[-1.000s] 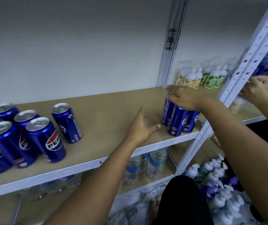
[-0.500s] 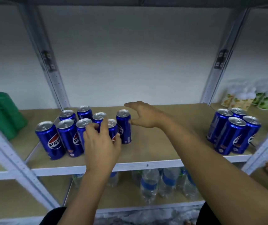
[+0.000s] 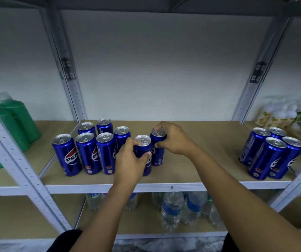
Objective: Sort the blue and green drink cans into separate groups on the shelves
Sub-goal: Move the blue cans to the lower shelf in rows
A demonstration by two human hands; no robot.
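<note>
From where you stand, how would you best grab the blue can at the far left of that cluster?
Take the leftmost blue can around its upper side wall, coming from the front and left. It stands upright at the cluster's edge, so its front and left faces are free, while a neighbouring can crowds its right side. Probably a wrap grip, thumb opposite fingers.

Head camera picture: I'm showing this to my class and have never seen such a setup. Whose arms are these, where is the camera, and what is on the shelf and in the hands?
No machine here: a person wears a wide-angle camera on the head, looking forward and down, so the two bare arms are their own. The left hand grips one blue can near its top; the right hand grips the blue can behind it. Both cans stand on the wooden shelf. Beside them on the left stands a cluster of blue cans; a second group of blue cans stands at the right. Green bottles are on the neighbouring shelf to the left, water bottles are on the shelf below.
</note>
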